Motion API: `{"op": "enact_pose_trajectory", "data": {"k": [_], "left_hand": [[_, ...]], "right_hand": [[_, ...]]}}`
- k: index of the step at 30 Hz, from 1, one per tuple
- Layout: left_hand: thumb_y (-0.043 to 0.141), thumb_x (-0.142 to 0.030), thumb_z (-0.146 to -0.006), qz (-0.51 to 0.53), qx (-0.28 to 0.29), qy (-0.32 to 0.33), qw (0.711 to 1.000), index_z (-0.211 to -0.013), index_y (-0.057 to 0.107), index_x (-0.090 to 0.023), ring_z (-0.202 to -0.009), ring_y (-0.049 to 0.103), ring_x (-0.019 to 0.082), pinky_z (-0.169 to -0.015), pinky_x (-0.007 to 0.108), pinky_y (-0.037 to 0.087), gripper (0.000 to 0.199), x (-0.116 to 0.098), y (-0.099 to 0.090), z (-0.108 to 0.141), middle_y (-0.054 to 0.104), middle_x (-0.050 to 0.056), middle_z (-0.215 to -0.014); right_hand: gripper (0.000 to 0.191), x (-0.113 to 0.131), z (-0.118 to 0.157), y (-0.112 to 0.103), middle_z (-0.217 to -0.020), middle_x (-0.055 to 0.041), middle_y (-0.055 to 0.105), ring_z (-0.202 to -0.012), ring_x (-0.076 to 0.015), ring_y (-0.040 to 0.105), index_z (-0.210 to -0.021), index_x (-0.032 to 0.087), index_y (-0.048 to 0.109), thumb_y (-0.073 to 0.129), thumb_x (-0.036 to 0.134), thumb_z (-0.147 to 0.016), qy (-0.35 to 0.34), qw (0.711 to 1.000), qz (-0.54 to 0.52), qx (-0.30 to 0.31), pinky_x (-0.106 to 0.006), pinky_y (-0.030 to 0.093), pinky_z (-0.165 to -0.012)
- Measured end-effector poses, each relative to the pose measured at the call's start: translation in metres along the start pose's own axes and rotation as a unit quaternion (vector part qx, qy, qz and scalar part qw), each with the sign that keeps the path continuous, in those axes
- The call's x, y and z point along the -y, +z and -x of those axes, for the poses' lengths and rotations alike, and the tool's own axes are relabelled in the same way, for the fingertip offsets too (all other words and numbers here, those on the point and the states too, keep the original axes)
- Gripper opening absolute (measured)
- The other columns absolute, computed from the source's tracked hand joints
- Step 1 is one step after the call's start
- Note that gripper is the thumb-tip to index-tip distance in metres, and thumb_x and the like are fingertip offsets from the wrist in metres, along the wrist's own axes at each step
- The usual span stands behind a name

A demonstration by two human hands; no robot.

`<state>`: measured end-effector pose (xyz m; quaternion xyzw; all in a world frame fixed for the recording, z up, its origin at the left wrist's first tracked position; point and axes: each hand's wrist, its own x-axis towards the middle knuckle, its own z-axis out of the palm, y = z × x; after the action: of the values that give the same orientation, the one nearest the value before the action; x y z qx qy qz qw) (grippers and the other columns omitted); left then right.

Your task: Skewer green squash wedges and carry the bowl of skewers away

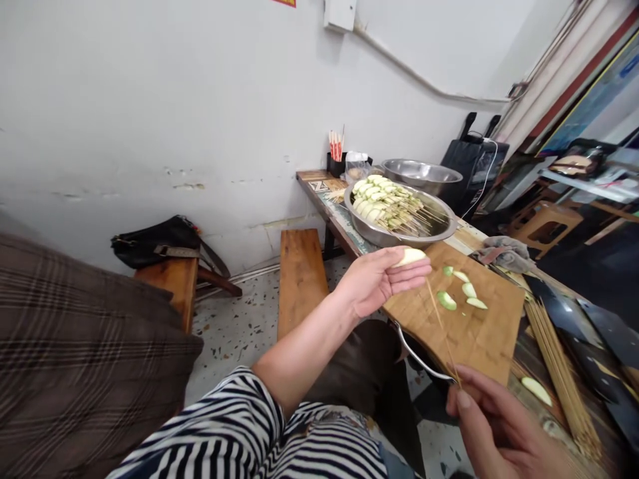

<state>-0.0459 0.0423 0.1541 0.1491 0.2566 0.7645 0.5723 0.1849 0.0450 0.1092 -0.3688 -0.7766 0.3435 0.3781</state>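
On my feed, the left hand (382,279) holds a pale slice (413,256); the right hand (524,432) pinches a skewer (441,323). Piercing: cannot tell. Loose slices (446,301) remain on the cutting board (472,342). Beyond, I count many skewered slices (377,195) done, in the steel bowl (367,230).

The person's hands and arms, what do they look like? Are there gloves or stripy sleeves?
No gloves! The left hand and right hand are both bare, with no rings to be seen. The left sleeve has dark and white stripes and stops near the elbow, so the left forearm is bare too. The right sleeve is out of the picture.
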Motion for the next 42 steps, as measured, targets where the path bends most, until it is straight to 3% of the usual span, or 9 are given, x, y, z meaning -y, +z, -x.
{"op": "enact_pose_trajectory", "data": {"k": [2,4,6,8,16,42], "left_hand": [[0.047,-0.011,-0.092,-0.008,0.004,-0.01,1.0,-0.084,0.063,-0.008,-0.084,0.071,0.024,-0.088,0.041,0.054,0.017,0.003,0.004,0.002,0.072,0.018,-0.088],[0.046,-0.01,-0.092,-0.017,0.011,-0.013,1.0,-0.083,0.063,-0.007,-0.084,0.071,0.023,-0.091,0.044,0.052,0.019,0.004,0.007,0.004,0.072,0.018,-0.087],[0.047,-0.011,-0.092,-0.02,0.017,-0.01,1.0,-0.083,0.063,-0.006,-0.084,0.071,0.023,-0.092,0.045,0.052,0.019,0.007,0.008,0.005,0.072,0.018,-0.087],[0.048,-0.011,-0.091,-0.02,0.02,-0.007,1.0,-0.081,0.063,-0.006,-0.084,0.071,0.024,-0.093,0.047,0.051,0.018,0.01,0.009,0.006,0.072,0.018,-0.086],[0.05,-0.011,-0.09,-0.019,0.02,0.005,1.0,-0.08,0.061,-0.007,-0.083,0.071,0.025,-0.096,0.052,0.047,0.016,0.019,0.016,0.008,0.071,0.018,-0.087],[0.052,-0.012,-0.09,-0.032,0.007,0.008,0.999,-0.082,0.064,-0.006,-0.084,0.071,0.025,-0.096,0.05,0.048,0.017,0.022,0.024,0.008,0.072,0.018,-0.087]], "right_hand": [[0.032,-0.001,-0.005,-0.001,-0.077,-0.002,0.072,-0.053,-0.0111,0.064,-0.11,0.021,0.069,0.064,0.036,-0.083,-0.085,0.994,0.072,-0.001,-0.013,0.05,-0.043],[0.033,-0.005,-0.007,-0.003,-0.094,-0.0027,0.074,-0.075,-0.0145,0.071,-0.117,0.022,0.067,0.06,0.032,-0.087,-0.138,0.984,0.114,-0.015,-0.017,0.058,-0.068],[0.033,-0.009,-0.007,-0.003,-0.107,-0.0027,0.072,-0.091,-0.0166,0.07,-0.121,0.023,0.066,0.056,0.03,-0.089,-0.174,0.976,0.128,-0.009,-0.023,0.056,-0.086],[0.033,-0.012,-0.007,-0.003,-0.111,-0.0029,0.07,-0.096,-0.0176,0.069,-0.121,0.022,0.066,0.055,0.028,-0.09,-0.2,0.972,0.119,0.009,-0.025,0.054,-0.091],[0.03,-0.011,-0.012,0.001,-0.111,-0.0036,0.07,-0.095,-0.0178,0.069,-0.116,0.02,0.068,0.056,0.023,-0.089,-0.226,0.971,0.077,0.007,-0.027,0.054,-0.092],[0.029,-0.013,-0.014,0.001,-0.108,-0.0028,0.071,-0.093,-0.0158,0.069,-0.114,0.019,0.069,0.058,0.023,-0.088,-0.224,0.973,0.048,-0.005,-0.022,0.052,-0.09]]}}
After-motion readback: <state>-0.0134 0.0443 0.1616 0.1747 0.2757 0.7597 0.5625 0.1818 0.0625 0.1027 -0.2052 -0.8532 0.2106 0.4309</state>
